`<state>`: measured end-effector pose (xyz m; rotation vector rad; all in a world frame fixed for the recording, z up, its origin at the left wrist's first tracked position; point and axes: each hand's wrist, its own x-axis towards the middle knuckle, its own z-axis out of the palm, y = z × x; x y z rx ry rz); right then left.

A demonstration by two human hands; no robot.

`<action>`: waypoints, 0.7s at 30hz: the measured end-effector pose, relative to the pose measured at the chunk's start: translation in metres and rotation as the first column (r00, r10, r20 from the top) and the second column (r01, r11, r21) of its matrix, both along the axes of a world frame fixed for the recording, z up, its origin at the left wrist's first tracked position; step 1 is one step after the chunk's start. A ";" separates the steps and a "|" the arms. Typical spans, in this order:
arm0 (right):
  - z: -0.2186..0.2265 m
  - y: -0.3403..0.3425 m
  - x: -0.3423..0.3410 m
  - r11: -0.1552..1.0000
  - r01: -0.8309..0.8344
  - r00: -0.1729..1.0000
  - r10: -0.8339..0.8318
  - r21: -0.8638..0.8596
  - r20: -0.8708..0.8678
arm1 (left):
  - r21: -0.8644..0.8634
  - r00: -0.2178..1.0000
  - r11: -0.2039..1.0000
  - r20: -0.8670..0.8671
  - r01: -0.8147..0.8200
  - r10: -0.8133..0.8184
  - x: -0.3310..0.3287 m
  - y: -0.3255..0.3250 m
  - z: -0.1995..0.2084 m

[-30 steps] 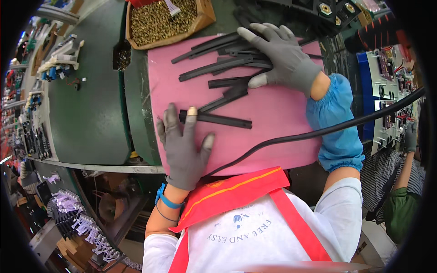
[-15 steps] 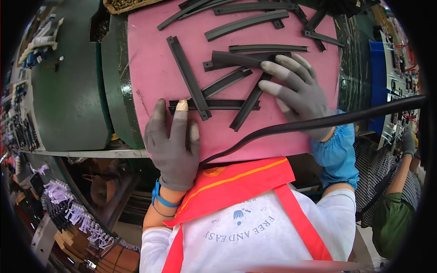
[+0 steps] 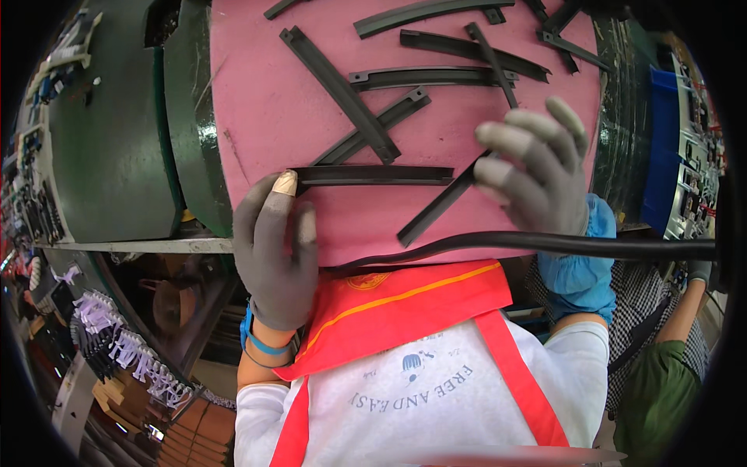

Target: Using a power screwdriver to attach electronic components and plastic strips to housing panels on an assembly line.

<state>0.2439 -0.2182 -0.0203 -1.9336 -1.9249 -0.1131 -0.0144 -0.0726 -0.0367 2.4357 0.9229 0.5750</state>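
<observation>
Both my hands wear grey gloves with pale fingertips. My left hand (image 3: 276, 241) lies at the near left of the pink work surface (image 3: 366, 222), thumb apart from the fingers. Its tape-wrapped fingertip touches the left end of a black channelled strip (image 3: 381, 176) lying crosswise. My right hand (image 3: 541, 163) has its thumb and forefinger closed about the upper end of a slanting black strip (image 3: 440, 206); that end is partly hidden by the fingers. Beyond lie two crossed strips, a long one (image 3: 334, 86) over a shorter one (image 3: 389, 121), and a crosswise strip (image 3: 428, 76).
More black strips (image 3: 432, 15) lie toward the far edge, some overlapping. A black cable (image 3: 498, 243) crosses in front of me. Dark green tabletop (image 3: 105, 148) flanks the pink surface on the left, and a blue bin (image 3: 660, 148) stands at right. Another person's green sleeve (image 3: 657, 389) shows at lower right.
My right hand has drawn back from the stacked strips, which now lie more spread out. The long strip slants more and sits farther right. The view has shifted slightly.
</observation>
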 end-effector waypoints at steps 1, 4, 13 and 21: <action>0.001 -0.002 -0.006 0.992 -0.118 0.992 0.120 -0.053 0.040 | -0.053 1.000 0.999 0.001 -0.003 0.003 -0.002 0.001 -0.001; -0.010 0.005 -0.030 0.975 -0.185 0.982 0.187 -0.120 0.003 | -0.041 0.999 0.999 0.032 0.021 -0.020 -0.003 0.002 0.001; -0.013 0.047 -0.046 0.997 0.043 0.874 -0.066 -0.059 -0.482 | 0.237 0.930 0.920 -0.274 0.312 -0.245 0.016 -0.003 0.001; -0.014 0.063 -0.043 0.998 -0.001 0.966 -0.017 -0.069 -0.258 | 0.344 0.925 0.894 -0.341 0.287 -0.165 0.004 -0.010 -0.003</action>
